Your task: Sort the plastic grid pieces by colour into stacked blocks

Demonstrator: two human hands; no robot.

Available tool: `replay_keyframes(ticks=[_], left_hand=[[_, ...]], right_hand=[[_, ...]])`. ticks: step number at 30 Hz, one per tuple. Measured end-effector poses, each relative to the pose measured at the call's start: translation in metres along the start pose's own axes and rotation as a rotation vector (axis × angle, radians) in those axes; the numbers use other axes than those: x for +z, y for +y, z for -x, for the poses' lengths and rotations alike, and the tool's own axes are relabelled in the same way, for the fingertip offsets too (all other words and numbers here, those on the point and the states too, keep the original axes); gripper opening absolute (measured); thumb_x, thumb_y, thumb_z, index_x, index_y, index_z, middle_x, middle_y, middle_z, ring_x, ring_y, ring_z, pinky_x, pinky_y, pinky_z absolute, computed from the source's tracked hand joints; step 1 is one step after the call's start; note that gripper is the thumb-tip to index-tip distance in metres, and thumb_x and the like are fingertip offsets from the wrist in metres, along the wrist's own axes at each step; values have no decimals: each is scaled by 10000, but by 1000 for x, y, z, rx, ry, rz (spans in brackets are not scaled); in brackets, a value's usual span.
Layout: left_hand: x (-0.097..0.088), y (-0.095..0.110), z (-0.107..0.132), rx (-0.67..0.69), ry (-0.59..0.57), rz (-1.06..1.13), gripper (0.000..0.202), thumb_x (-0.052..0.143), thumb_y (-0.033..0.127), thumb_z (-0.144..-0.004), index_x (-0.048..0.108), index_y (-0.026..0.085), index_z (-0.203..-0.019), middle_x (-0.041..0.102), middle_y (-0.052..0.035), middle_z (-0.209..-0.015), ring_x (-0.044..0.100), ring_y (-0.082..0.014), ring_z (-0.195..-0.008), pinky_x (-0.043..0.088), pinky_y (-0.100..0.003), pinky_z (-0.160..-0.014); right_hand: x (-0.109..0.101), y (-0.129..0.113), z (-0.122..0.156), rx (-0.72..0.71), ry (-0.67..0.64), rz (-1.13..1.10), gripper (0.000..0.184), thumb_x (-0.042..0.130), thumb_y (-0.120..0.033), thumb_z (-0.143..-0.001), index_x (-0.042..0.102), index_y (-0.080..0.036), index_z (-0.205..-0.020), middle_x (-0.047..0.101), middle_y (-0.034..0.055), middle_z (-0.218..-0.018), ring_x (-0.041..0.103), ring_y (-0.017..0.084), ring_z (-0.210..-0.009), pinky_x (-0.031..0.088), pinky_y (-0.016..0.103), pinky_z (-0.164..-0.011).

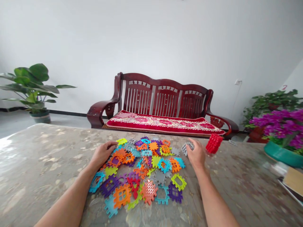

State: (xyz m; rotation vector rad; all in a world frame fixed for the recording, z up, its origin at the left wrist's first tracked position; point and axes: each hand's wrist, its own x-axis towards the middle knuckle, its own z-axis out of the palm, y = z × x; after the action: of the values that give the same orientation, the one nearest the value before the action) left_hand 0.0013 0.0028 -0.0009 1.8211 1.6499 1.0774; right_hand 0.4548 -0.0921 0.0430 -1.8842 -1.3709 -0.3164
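Note:
A heap of flat, colourful plastic interlocking tiles lies on a marbled table in front of me. My left hand rests palm down on the heap's left edge, fingers curled over orange and blue tiles. My right hand is at the heap's far right, its fingers closed on a grey tile. A red assembled block of tiles stands just right of that hand, apart from it.
A dark red wooden bench with a floral cushion stands behind the table by a white wall. A green-leafed plant is at far left. Purple flowers in a teal pot and some papers sit at the table's right edge.

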Motion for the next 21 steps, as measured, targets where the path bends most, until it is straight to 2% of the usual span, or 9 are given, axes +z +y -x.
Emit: replay_keyframes(ticks=[2, 5, 8, 11, 16, 21], left_hand=[[0, 1, 1, 11, -5, -5, 393, 526, 490, -735, 742, 237, -945, 777, -14, -948, 693, -244, -917, 520, -327, -867], [0, 2, 1, 24, -10, -11, 391, 515, 484, -749, 742, 236, -950, 776, -14, -962, 692, -243, -925, 513, -328, -875], [0, 3, 2, 25, -9, -17, 384, 512, 477, -759, 739, 238, -955, 776, -12, -967, 691, -243, -930, 508, -328, -885], [0, 3, 3, 25, -6, -20, 374, 513, 471, -762, 738, 239, -950, 777, -7, -969, 690, -243, -946, 508, -318, -888], [0, 3, 3, 26, -6, -22, 383, 510, 485, -763, 744, 240, -943, 778, 0, -969, 694, -238, -935, 512, -301, -867], [0, 3, 3, 38, -20, -31, 393, 497, 476, -770, 740, 233, -961, 776, -4, -970, 694, -231, -928, 513, -296, -859]], right_hand=[[3, -12, 3, -70, -60, -9, 377, 493, -276, -833, 660, -193, -1161, 679, 78, -1183, 564, 236, -1130, 398, 360, -1024], [9, -27, 11, -150, -248, 31, 408, 504, -221, -831, 635, -214, -1218, 675, 54, -1208, 560, 217, -1144, 384, 347, -1042], [15, -36, 19, -214, -417, 127, 475, 511, -180, -836, 582, -164, -1305, 627, 72, -1313, 533, 224, -1198, 345, 337, -1078], [19, -38, 23, -232, -515, 228, 516, 501, -175, -853, 529, -126, -1366, 604, 89, -1350, 517, 250, -1212, 353, 340, -1061], [21, -39, 22, -140, -568, 283, 549, 517, -230, -864, 484, -172, -1409, 644, 85, -1294, 538, 269, -1175, 412, 351, -957], [20, -44, 21, -72, -516, 239, 608, 596, -351, -827, 488, -185, -1401, 668, 83, -1244, 541, 279, -1172, 420, 356, -940]])
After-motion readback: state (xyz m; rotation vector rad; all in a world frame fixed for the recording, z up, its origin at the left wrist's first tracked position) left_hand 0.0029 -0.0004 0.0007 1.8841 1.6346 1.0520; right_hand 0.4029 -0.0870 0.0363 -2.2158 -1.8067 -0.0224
